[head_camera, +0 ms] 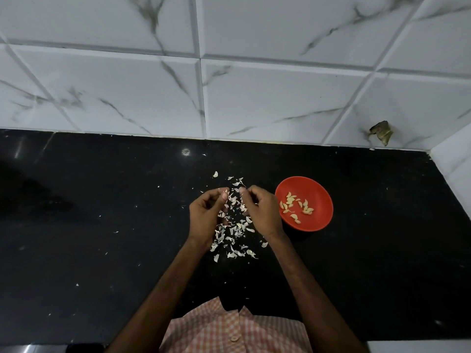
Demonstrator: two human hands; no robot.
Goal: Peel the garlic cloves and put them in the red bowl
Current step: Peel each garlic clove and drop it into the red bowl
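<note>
My left hand (207, 215) and my right hand (262, 212) hover side by side over the black counter, fingers curled. The left fingertips pinch a small garlic clove (225, 191). The right fingertips pinch a small pale piece (242, 190), skin or garlic, I cannot tell which. Below and between the hands lies a scatter of white garlic skins (233, 235). The red bowl (318, 220) stands just right of my right hand and holds several peeled yellowish cloves (295, 206).
The black counter (102, 225) runs back to a white marble-tiled wall (229, 85), with a side wall at the right (456, 161). Stray skin flakes dot the counter. A broken spot (381, 132) marks the wall tile at the back right.
</note>
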